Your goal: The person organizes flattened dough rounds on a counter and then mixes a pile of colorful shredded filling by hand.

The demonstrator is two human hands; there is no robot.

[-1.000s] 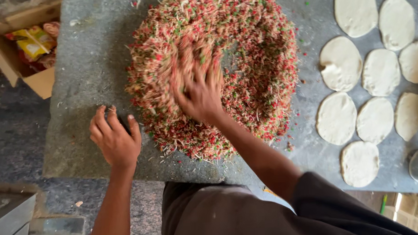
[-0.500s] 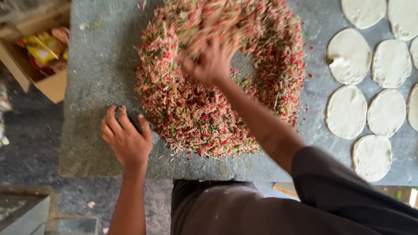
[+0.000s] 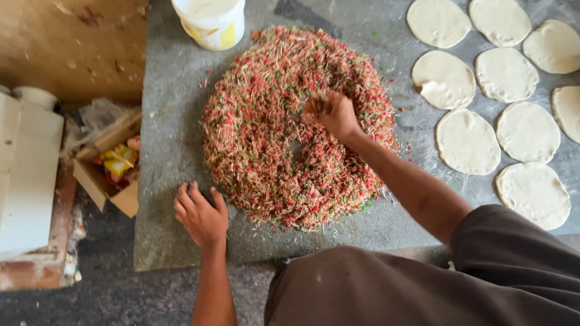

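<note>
Shredded mix ring (image 3: 264,157) beside white tub (image 3: 211,18)

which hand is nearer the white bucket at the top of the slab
Right. The right hand is in the shredded mix ring just below the white bucket; the left hand rests flat near the slab's front edge.

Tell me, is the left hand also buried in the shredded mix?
No, the left hand rests flat on the stone slab beside the shredded mix.
</note>
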